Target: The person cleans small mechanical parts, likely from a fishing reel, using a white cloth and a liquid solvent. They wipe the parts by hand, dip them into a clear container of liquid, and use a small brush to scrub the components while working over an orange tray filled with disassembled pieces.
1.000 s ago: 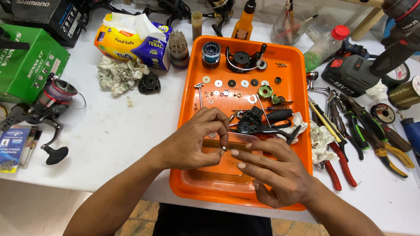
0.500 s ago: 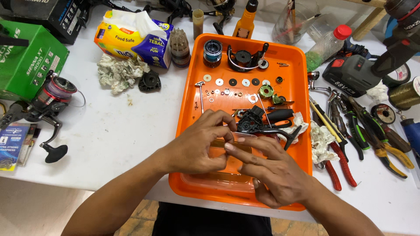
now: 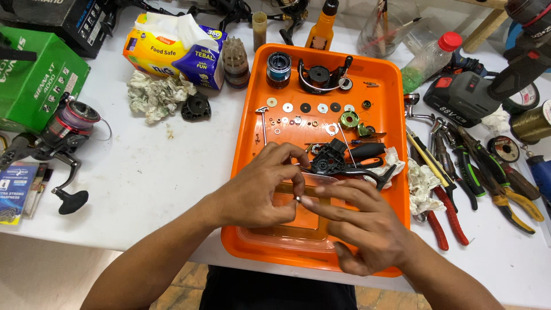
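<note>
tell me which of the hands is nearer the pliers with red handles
The right hand. It is over the tray's near right part, beside the red-handled pliers lying just off the tray. The left hand is farther off, over the tray's left side.

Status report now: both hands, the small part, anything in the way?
Left hand and right hand pinch a tiny metal part together. Over orange tray. Nothing blocks.

Both hands [image 3: 310,201] pinch tiny part [image 3: 297,199] — orange tray [image 3: 252,115].

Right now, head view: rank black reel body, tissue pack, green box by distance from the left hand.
From the left hand:
1. Black reel body, in the orange tray, just right of the fingers.
2. Tissue pack, up-left on the table.
3. Green box, far left edge.
</note>
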